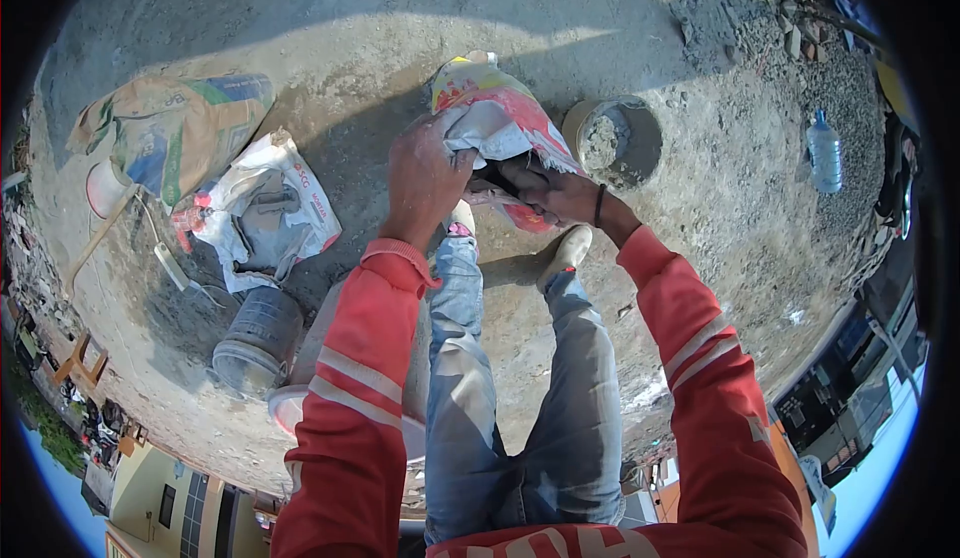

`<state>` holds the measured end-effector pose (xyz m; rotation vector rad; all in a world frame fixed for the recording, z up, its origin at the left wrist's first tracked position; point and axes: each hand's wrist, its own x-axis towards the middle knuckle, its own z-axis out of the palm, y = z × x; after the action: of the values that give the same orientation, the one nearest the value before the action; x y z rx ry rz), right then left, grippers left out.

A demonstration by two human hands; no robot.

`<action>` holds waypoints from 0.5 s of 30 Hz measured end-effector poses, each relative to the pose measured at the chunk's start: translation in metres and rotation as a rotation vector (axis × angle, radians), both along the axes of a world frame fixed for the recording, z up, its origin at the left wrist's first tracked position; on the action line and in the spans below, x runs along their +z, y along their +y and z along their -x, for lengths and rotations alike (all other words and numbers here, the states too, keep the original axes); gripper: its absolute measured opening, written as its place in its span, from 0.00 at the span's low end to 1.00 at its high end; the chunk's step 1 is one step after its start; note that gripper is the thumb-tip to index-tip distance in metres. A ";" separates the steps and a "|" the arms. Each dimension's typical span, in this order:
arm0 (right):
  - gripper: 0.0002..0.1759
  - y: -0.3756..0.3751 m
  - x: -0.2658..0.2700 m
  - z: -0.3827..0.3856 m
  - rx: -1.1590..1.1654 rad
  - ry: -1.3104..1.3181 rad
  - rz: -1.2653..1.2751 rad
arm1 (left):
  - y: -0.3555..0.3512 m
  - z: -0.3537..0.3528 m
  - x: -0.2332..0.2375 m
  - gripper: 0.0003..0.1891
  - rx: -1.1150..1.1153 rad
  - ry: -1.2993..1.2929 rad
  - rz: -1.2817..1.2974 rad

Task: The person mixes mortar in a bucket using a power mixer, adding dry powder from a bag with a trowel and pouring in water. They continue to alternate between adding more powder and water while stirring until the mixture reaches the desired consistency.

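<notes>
Left: an opened white bag. My left fingers are closed on the sack's folded rim, presumably to keep its mouth spread. The sack lies ahead of my shoes: crumpled, dusty, white-red-yellow, dark inside. My right fingers bend at the mouth; grip unclear. Right: bucket, grey material inside.

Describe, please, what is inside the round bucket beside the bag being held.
Inside the bucket is pale grey, lumpy material. Whatever lies beneath it is covered and cannot be seen.
</notes>
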<state>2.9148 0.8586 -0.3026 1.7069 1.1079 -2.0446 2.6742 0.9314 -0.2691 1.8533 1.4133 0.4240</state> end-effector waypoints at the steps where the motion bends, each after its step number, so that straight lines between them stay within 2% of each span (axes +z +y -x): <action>1: 0.33 0.004 0.028 -0.003 -0.131 0.099 -0.031 | 0.000 -0.001 0.000 0.26 0.004 -0.001 -0.003; 2: 0.33 -0.001 0.031 -0.008 -0.129 0.100 -0.039 | 0.003 -0.002 0.001 0.25 0.010 0.036 0.021; 4: 0.37 -0.019 0.026 -0.022 -0.234 0.286 -0.093 | 0.010 -0.006 0.005 0.24 0.018 0.082 0.034; 6: 0.37 -0.032 0.033 -0.033 -0.271 0.306 -0.189 | 0.017 -0.011 0.014 0.26 0.041 0.179 0.094; 8: 0.37 -0.036 0.052 -0.048 -0.284 0.374 -0.156 | 0.021 -0.011 0.011 0.26 0.051 0.249 0.067; 9: 0.37 -0.045 0.056 -0.057 -0.401 0.441 -0.052 | 0.021 -0.010 0.008 0.27 0.061 0.307 0.052; 13: 0.38 -0.058 0.087 -0.085 -0.403 0.537 -0.056 | 0.030 -0.021 0.028 0.28 0.121 0.294 0.182; 15: 0.39 -0.068 0.102 -0.100 -0.400 0.538 -0.082 | 0.034 -0.030 0.034 0.29 0.223 0.253 0.334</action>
<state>3.0151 0.7903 -0.2002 1.5496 1.0606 -2.8643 2.7039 0.9654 -0.2346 1.5228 1.7513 0.0525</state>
